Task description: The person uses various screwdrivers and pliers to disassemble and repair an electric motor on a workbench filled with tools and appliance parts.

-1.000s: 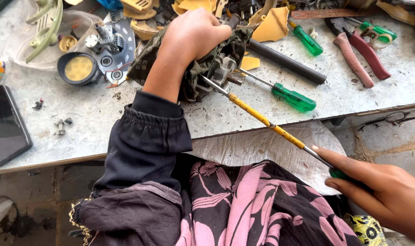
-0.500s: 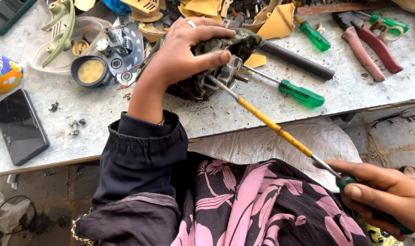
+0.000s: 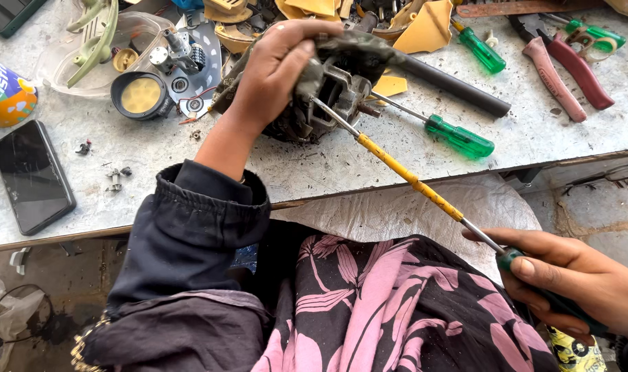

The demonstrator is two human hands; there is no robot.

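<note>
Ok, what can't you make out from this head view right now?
- Screwdriver tip: buried inside the motor assembly.
- Long screwdriver handle: wrapped by the right hand, cut off at the frame edge.
- Assembly's near face: covered by the left hand.
- Loose screws: too small.

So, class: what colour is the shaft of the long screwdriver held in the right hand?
Yellow along most of the shaft, bare metal at both ends; the head view shows it, held by the right hand.

Bare bench (image 3: 314,169) lies open before the motor (image 3: 327,89); green screwdriver (image 3: 458,136) blocks its right.
</note>
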